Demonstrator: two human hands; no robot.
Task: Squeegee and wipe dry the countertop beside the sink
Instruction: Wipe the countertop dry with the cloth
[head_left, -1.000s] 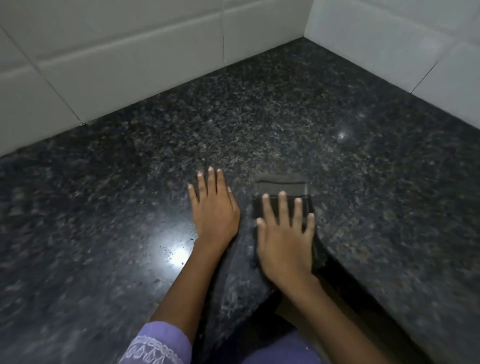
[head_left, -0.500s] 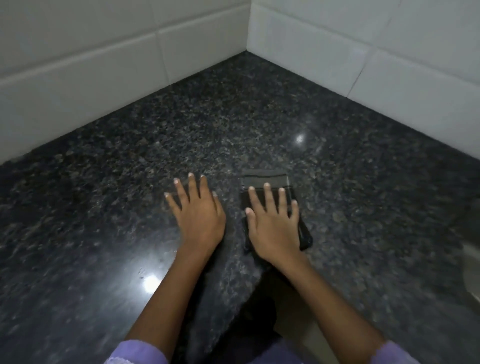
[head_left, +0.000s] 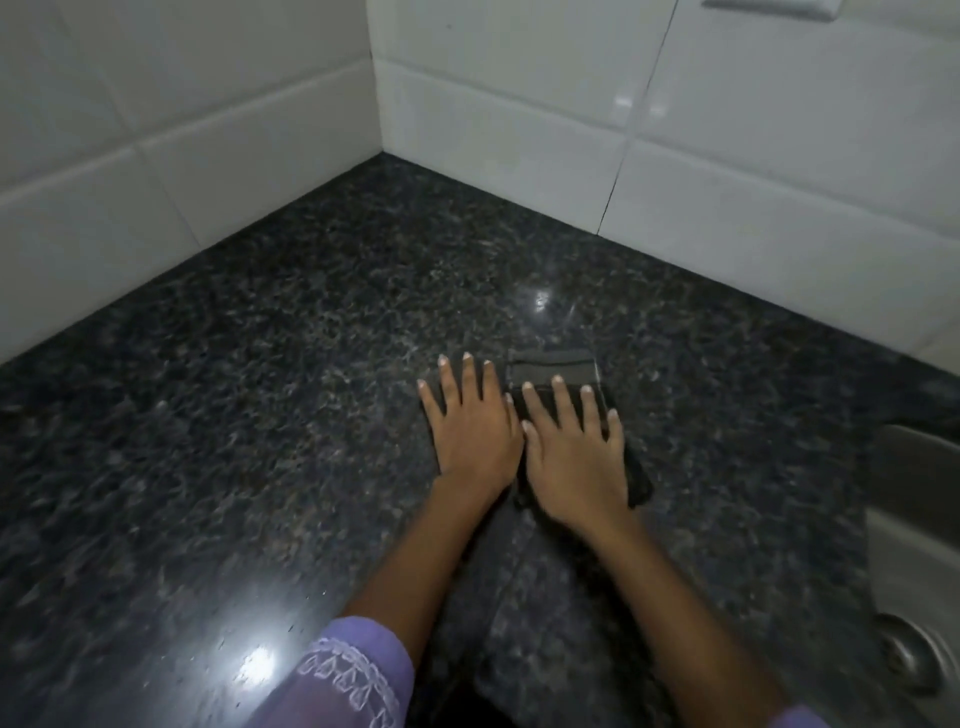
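Wipe-dry stage, squeegee not in view.
Right hand (head_left: 576, 457) flat, fingers straight, pressing folded dark cloth (head_left: 553, 366) on speckled black granite countertop (head_left: 311, 374); left hand (head_left: 472, 426) flat beside, holding nothing; steel sink (head_left: 914, 551) at right.

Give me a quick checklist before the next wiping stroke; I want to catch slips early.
1. Right hand flat on the dark folded cloth: ok.
2. Left hand flat on the countertop beside the cloth, fingers straight: ok.
3. Cloth lying flat on the granite: ok.
4. Path toward the tiled corner free of objects: ok.
5. Sink edge apart from the cloth, to the right: ok.
6. Countertop dry: cannot tell; only glare spots show.
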